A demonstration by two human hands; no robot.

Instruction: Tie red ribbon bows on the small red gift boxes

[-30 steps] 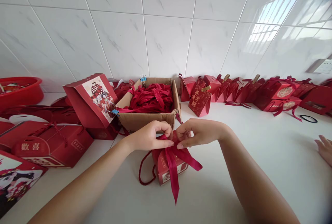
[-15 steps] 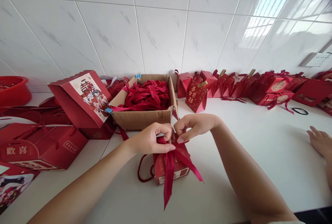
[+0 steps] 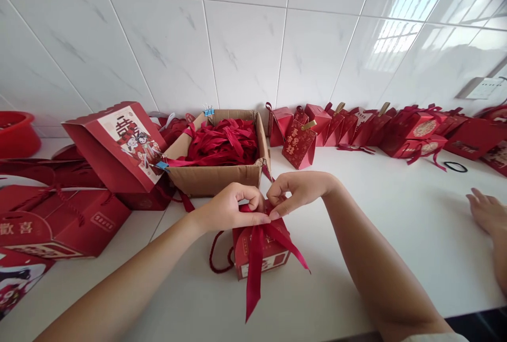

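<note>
A small red gift box [image 3: 243, 249] stands on the white table in front of me, its top mostly covered by my hands. Dark red ribbon [image 3: 254, 273] crosses the box top, and two tails hang over its front. My left hand [image 3: 237, 207] pinches the ribbon at the top of the box, thumb stretched along it. Opposite, my right hand [image 3: 287, 196] pinches the ribbon too, its thumb tip touching the left thumb tip. A twisted red cord handle [image 3: 213, 257] loops out on the left side of the box. The knot area under my fingers is hidden.
Behind my hands stands a cardboard box [image 3: 214, 177] filled with loose red ribbons [image 3: 225, 141]. Larger red boxes [image 3: 99, 225] crowd the left, near a red basin [image 3: 19, 136]. Several small red boxes [image 3: 301, 146] line the wall. Another person's hand [image 3: 485, 212] rests at right.
My thumb tips have come together at the ribbon over the box. The view has shifted slightly; the box stays in place.
</note>
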